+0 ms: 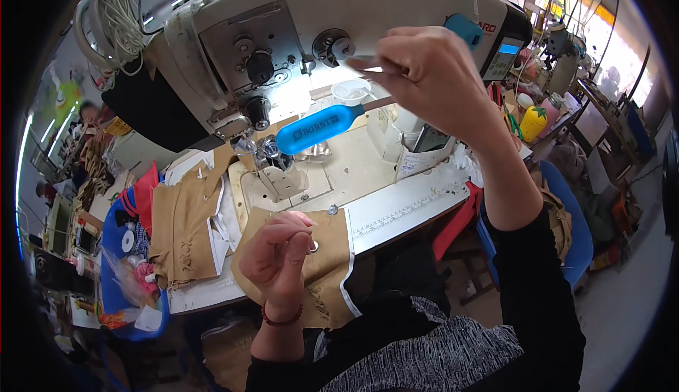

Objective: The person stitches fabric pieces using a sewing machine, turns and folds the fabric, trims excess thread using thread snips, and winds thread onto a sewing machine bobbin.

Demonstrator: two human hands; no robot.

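My right hand [431, 74] is raised before the sewing machine [396, 3], fingers closed. A thin greyish thing, blurred, sticks out of them toward a round knob [339, 47]; I cannot tell its kind. Just below that hand is a blue paddle-shaped piece [318, 129] on a thin stem; whether the hand holds it is hidden. Over a tan fabric panel [327, 279] with white edging, my left hand [272, 254] has its fingertips pinched together, and what they hold cannot be made out. A small white ring-like thing [315, 246] shows beside them. Close by lies a small round metal part [333, 209].
More tan fabric pieces [185, 226] lie on the left of the table. A white tub [351, 91] and a white container [417, 153] stand behind the printed ruler strip [407, 212]. Blue bins [112, 250] flank the table, and a red strip [456, 224] hangs at its right edge.
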